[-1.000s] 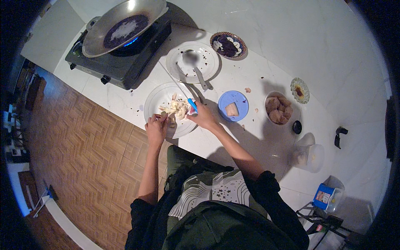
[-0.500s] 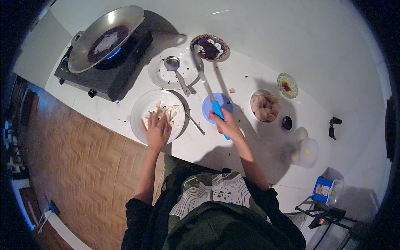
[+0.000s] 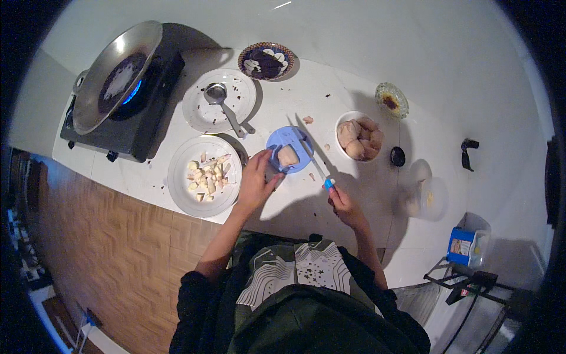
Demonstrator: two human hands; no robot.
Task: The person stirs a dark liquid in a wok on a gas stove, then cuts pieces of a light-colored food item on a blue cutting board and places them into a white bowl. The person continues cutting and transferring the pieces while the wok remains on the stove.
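My right hand [image 3: 346, 207] is closed round the blue handle of a knife [image 3: 319, 167], its blade slanting up and left across the right edge of a small round blue board [image 3: 287, 131]. A pale block of food [image 3: 288, 156] lies on that board. My left hand [image 3: 256, 184] is just left of the block, thumb and fingers apart; whether a fingertip touches the block I cannot tell. Left of this hand stands a white plate [image 3: 177, 187] holding several pale cut chunks [image 3: 206, 177].
A wok [image 3: 150, 44] sits tilted over a blue flame on a black stove [image 3: 132, 138]. A ladle [image 3: 230, 115] rests on a crumb-strewn plate [image 3: 194, 112]. Farther back is a patterned bowl [image 3: 241, 59] of dark pieces. At right are a bowl of pale rounded pieces [image 3: 355, 147] and a glass dish [image 3: 402, 101].
My left hand has moved right, from the chunks on the plate to the blue board. The knife has swung lower and to the right. A pale block now shows on the board.
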